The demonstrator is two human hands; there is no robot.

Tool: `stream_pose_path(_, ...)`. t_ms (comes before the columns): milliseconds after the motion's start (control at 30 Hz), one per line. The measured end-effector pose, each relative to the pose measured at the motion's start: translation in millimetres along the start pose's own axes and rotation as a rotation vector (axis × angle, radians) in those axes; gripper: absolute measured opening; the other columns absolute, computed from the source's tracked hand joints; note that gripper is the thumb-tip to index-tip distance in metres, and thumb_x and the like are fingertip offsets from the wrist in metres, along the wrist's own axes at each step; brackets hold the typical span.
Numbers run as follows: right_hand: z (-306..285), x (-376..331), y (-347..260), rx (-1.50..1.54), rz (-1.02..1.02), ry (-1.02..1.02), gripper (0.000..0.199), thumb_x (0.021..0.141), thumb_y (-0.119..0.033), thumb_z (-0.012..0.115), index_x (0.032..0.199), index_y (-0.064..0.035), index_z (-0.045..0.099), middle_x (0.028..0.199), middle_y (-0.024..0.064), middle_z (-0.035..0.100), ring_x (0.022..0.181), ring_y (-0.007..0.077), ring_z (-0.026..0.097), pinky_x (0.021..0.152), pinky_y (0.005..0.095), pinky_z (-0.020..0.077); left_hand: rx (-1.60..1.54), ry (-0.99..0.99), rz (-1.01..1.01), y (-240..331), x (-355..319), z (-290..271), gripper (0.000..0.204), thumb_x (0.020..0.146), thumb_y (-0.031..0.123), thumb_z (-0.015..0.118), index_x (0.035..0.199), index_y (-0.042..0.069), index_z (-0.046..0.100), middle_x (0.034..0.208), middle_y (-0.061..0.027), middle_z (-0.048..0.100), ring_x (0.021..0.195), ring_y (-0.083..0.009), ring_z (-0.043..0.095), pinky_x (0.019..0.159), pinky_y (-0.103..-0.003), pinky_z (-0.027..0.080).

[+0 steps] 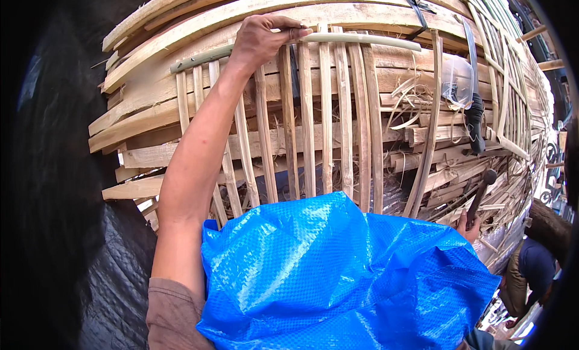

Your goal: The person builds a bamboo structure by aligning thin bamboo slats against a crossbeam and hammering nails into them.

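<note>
Across the tops of a row of upright wooden slats (326, 109) lies a pale green rail (374, 41), perhaps bamboo. My left hand (259, 41) covers the middle of this rail. Its thumb and forefinger are pinched together beside a slat's top end; whatever they hold is too small to make out. At the lower right, my right hand (467, 227) grips the handle of a hammer (482, 190), its dark head pointing up. Blue plastic sheeting (338, 271) hides the slats' lower ends and most of my right arm. One slat (427, 121) stands apart, right of the row.
Long sawn boards (211, 24) are stacked behind the slats. Wood shavings (404, 103) and scrap strips lie to the right, near a clear plastic container (457, 81) and a black-handled saw (475, 124). A finished-looking slatted panel (509, 78) leans beyond. A person (534, 268) is at the far right.
</note>
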State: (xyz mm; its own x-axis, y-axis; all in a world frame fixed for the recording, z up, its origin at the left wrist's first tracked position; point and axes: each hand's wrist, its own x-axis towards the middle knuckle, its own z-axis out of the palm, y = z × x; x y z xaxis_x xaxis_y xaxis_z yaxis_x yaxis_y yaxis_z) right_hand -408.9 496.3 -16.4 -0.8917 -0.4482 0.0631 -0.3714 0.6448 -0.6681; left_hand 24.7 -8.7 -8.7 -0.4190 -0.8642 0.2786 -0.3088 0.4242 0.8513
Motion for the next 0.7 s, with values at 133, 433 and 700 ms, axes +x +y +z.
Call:
stream_pose_path(133, 9, -12, -121, 0.366, 0.037, -0.207, 0.025, 0.102, -0.027, 0.064, 0.110, -0.0057, 0.055, 0.070, -0.0028, 0.046, 0.051, 0.0028, 0.041, 0.044, 0.0201, 0.0300, 0.011, -0.002, -0.025, -4, 1, 1, 0.026, 0.081, 0.038, 0.083, 0.098, 0.019, 0.082, 0.087, 0.0008, 0.078, 0.083, -0.0099, 0.072, 0.079, -0.028, 0.056)
stream_pose_path(433, 99, -18, -308, 0.494, -0.242, -0.811, 0.027, 0.104, -0.027, 0.059, 0.119, -0.0046, 0.051, 0.068, -0.0062, 0.043, 0.049, 0.0006, 0.039, 0.042, 0.0180, 0.0298, -0.002, 0.023, 0.006, -7, 1, 0, 0.027, 0.080, 0.039, 0.084, 0.096, 0.018, 0.082, 0.086, -0.0001, 0.078, 0.082, -0.0105, 0.072, 0.077, -0.027, 0.055)
stream_pose_path(700, 191, -23, -361, 0.218, -0.576, -0.984, 0.039, 0.105, -0.041, 0.055, 0.108, -0.0020, 0.057, 0.070, -0.0007, 0.049, 0.059, 0.0085, 0.044, 0.053, 0.0295, 0.0388, 0.033, 0.035, 0.005, -7, 2, 3, 0.032, 0.079, 0.044, 0.084, 0.096, 0.017, 0.082, 0.089, -0.0015, 0.078, 0.081, -0.0124, 0.072, 0.075, -0.028, 0.056)
